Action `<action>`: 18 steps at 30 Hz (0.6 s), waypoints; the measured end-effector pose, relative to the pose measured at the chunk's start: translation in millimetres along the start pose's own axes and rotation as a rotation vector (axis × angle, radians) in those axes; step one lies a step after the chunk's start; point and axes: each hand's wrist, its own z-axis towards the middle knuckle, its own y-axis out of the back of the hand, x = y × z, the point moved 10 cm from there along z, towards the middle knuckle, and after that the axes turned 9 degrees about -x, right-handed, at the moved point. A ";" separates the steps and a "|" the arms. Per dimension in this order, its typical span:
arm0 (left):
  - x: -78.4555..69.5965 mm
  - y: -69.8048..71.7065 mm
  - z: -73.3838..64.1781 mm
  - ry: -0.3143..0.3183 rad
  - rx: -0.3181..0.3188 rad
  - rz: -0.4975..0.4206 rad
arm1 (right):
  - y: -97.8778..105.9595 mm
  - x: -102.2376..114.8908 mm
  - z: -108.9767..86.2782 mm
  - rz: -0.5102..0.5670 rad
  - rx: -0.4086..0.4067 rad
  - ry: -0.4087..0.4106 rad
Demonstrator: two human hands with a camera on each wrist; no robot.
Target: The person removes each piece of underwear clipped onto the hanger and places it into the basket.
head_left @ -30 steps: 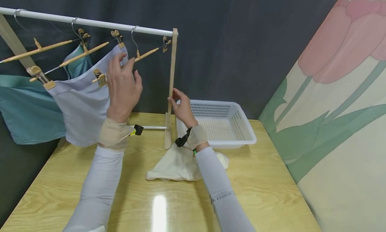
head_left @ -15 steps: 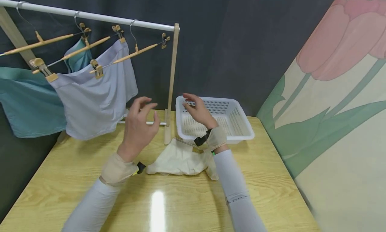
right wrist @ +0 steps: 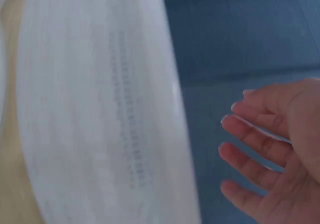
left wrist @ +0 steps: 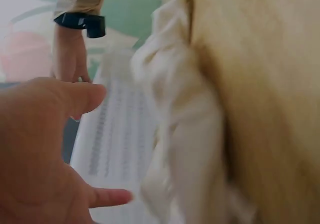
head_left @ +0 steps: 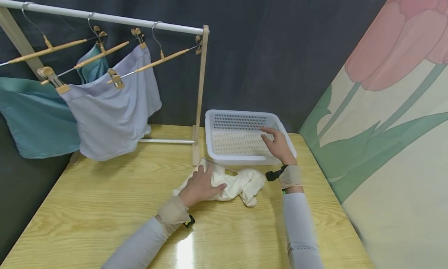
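Note:
Over the left part of a crumpled cream cloth garment point(head_left: 245, 181) on the table, my left hand point(head_left: 201, 187) is spread with its fingers extended. In the left wrist view a gap shows between the thumb and the cloth point(left wrist: 185, 119); contact elsewhere cannot be told. My right hand point(head_left: 278, 144) is in front of the white perforated basket point(head_left: 245, 160), fingers loosely bent and holding nothing. The right wrist view shows its relaxed fingers point(right wrist: 245, 131) beside the basket's rim. The nearest clip hanger point(head_left: 164, 59) hangs on the rack without cloth.
A rack with a white rail point(head_left: 119, 21) and a wooden post point(head_left: 201, 94) stands at the left back. Lavender shorts point(head_left: 112, 113) and a teal garment point(head_left: 38, 121) hang from clip hangers. A dark curtain point(head_left: 273, 59) is behind, a tulip-painted wall point(head_left: 392, 144) at the right.
My left hand has come down from the nearest hanger to the cream garment. My right hand has left the post and moved right to the basket. The nearest hanger has swung slightly.

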 end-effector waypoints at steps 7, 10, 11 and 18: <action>-4.6 -26.9 -5.1 0.047 -0.027 0.148 | 29.2 -44.0 -12.7 -0.105 -0.106 -0.030; -8.9 -29.3 -4.8 0.028 -0.050 0.218 | 34.0 -57.0 -12.3 -0.127 -0.130 -0.030; -10.3 -29.3 -4.0 0.020 -0.058 0.233 | 35.8 -60.7 -11.3 -0.133 -0.138 -0.032; -15.3 -31.0 0.5 -0.046 -0.015 0.148 | 41.8 -85.1 -4.0 -0.213 -0.144 -0.077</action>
